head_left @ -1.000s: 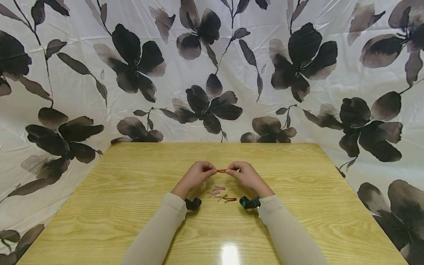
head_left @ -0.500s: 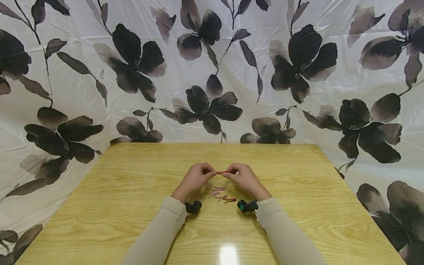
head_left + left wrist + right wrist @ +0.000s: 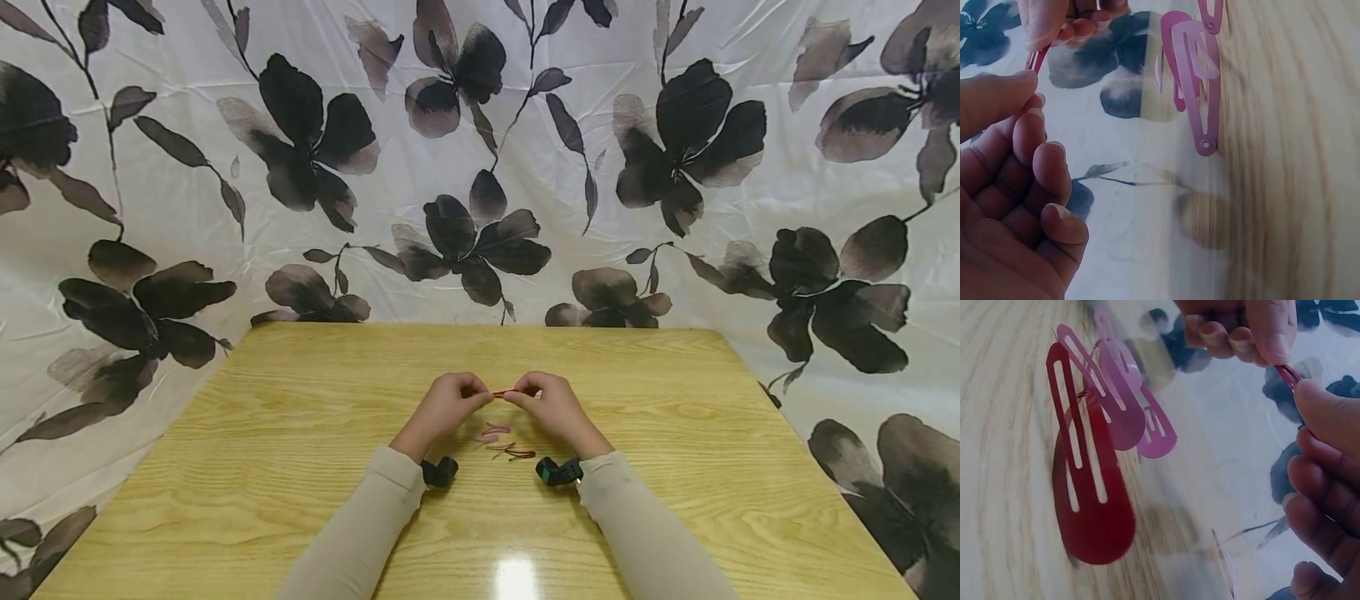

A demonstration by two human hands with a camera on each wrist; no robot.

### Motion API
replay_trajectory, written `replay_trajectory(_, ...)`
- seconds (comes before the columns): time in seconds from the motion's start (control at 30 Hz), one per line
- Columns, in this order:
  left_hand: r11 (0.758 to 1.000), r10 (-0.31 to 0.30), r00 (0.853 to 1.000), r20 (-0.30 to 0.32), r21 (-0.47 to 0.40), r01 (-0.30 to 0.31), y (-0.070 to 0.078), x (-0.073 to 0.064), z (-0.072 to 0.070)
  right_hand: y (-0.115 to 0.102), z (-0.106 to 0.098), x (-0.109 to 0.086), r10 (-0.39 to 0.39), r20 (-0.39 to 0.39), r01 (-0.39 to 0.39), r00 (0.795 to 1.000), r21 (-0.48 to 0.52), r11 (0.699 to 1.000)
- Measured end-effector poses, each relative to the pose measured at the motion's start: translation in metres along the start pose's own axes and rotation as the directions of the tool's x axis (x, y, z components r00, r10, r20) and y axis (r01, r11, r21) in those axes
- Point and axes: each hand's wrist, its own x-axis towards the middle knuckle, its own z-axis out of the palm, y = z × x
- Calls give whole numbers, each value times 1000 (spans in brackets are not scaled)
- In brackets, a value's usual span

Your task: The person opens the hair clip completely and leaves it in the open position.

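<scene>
Pinched the small red metal snap hair clip (image 3: 502,392) at both ends, left hand (image 3: 444,406) and right hand (image 3: 553,405) curled, just above the glossy wooden table (image 3: 675,467). Best gripped close, away from the loose pink clips (image 3: 491,433) below.

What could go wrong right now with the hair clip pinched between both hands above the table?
The red hair clip is held only by fingertip pinches of the left hand and right hand, so it might slip or snap out and drop. The loose clips lie on the table just below the hands, so a lowered wrist could scatter them. Both wrist views show only a sliver of the held clip, so judging the grip is hard.
</scene>
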Motion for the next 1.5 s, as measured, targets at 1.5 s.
replay_trajectory(1.5, 992, 76, 997, -8, 102, -75, 0, -1, 7, 4, 5, -2, -76, -75, 68, 994, -94, 993)
